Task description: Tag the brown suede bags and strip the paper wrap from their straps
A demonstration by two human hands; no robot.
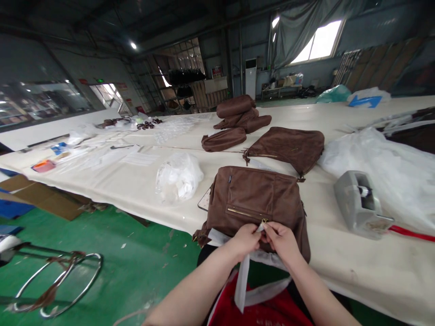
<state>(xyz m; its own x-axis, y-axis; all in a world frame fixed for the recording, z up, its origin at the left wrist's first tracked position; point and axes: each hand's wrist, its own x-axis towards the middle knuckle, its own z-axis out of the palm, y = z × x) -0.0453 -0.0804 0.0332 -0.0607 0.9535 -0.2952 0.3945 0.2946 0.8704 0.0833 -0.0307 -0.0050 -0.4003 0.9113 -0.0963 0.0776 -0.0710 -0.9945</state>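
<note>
A brown leather bag [253, 188] lies at the table's near edge, with a brass zipper [245, 213] across its front. My left hand [246, 237] pinches a thin white strip [260, 227] just below the zipper pull [264, 221]. From the other side, the fingertips of my right hand [279, 237] are closed at the same spot, against the strip and just under the pull. Whether they also grip the pull is hidden. A longer white band [242, 285] hangs below my left wrist, over red cloth [265, 312].
Beyond the bag lie a flat brown bag [287, 147] and several stacked brown pouches [236, 111]. A grey tape dispenser [356, 203] stands at right beside clear plastic bags [387, 167]. To the left sits a stuffed plastic bag [179, 178]. A metal-framed stool [57, 280] is on the green floor.
</note>
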